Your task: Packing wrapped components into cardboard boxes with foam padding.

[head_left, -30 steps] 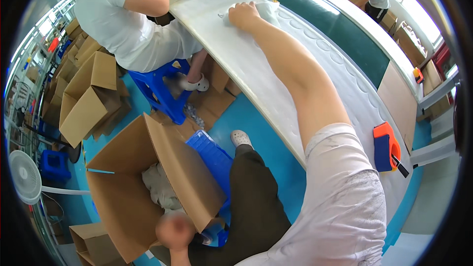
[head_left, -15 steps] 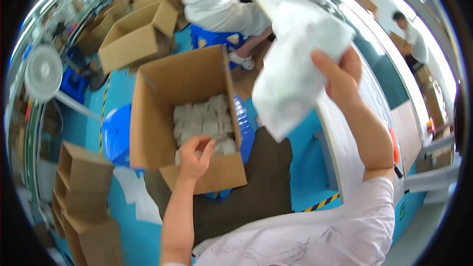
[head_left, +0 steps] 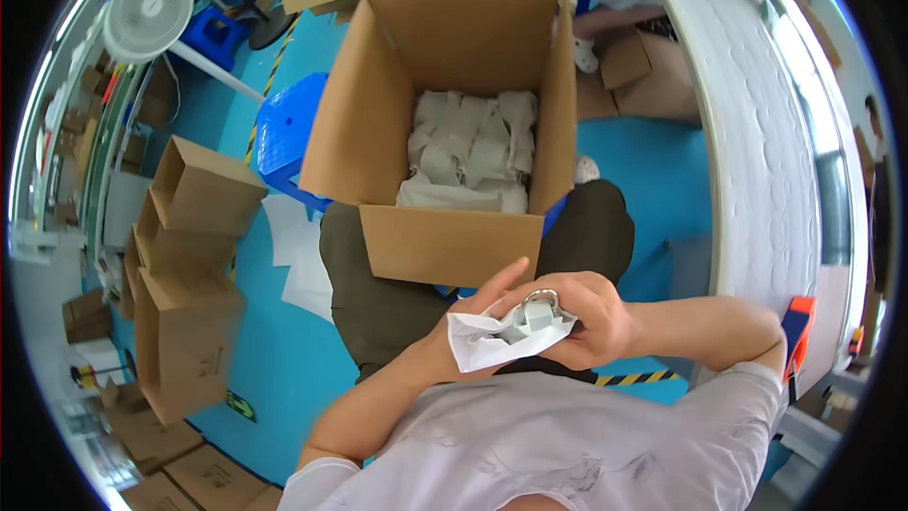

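Close to my chest, both hands are around a white paper wrapping (head_left: 478,345) whose open end faces up. A shiny metal ring (head_left: 541,297) and part of a grey metal piece show inside that opening. My right hand (head_left: 594,320) is closed around the wrapping's right side. On the other side, my left hand (head_left: 463,314) grips it with one finger pointing up and outward; its remaining fingers are partly hidden. Just beyond my hands stands an open cardboard box (head_left: 449,244), with several white-wrapped bundles (head_left: 473,137) packed on its bottom.
A white-topped table (head_left: 761,180) runs along my right. Left of the box are a blue stool (head_left: 288,128), a white fan (head_left: 148,11) and stacked open cartons (head_left: 194,322). White sheets (head_left: 307,270) lie on the blue floor. A person's leg (head_left: 629,17) shows beyond the box.
My right hand has brought the white wrapping down from the upper right to my chest. My left hand has left the box and joined it. My view has tipped downward.
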### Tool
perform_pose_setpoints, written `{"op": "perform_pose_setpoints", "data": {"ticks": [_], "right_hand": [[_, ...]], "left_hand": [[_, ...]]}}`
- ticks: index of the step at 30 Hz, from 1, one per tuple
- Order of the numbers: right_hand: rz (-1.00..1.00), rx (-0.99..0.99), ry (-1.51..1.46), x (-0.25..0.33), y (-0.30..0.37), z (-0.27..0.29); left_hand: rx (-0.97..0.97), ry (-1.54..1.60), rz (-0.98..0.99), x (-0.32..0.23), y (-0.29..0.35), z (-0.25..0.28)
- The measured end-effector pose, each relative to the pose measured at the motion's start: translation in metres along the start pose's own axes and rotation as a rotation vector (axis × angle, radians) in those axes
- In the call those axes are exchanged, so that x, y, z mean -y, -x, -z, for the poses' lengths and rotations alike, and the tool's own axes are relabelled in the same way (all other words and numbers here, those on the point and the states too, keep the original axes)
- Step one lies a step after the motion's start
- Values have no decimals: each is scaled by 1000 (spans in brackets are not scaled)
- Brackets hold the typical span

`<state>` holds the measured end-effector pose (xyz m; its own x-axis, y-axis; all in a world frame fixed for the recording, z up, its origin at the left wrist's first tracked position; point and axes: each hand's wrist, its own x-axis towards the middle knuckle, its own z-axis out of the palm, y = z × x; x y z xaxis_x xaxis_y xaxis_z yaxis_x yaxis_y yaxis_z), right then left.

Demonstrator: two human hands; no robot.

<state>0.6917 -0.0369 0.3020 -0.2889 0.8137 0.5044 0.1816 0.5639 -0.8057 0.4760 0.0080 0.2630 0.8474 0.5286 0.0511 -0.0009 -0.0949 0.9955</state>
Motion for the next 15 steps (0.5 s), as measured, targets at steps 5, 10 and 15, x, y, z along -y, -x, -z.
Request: {"op": "perform_pose_setpoints", "data": {"ticks": [5, 10, 15], "right_hand": [[-22, -42, -18, 5, -7, 12], [-62, -273, 27, 10, -10, 13], [116, -16, 51, -2, 6, 2]], "left_hand": [[-98, -52, 134, 38, 13, 2], [-370, -142, 122, -23, -16, 50], [-874, -6, -269, -60, -94, 111]]}}
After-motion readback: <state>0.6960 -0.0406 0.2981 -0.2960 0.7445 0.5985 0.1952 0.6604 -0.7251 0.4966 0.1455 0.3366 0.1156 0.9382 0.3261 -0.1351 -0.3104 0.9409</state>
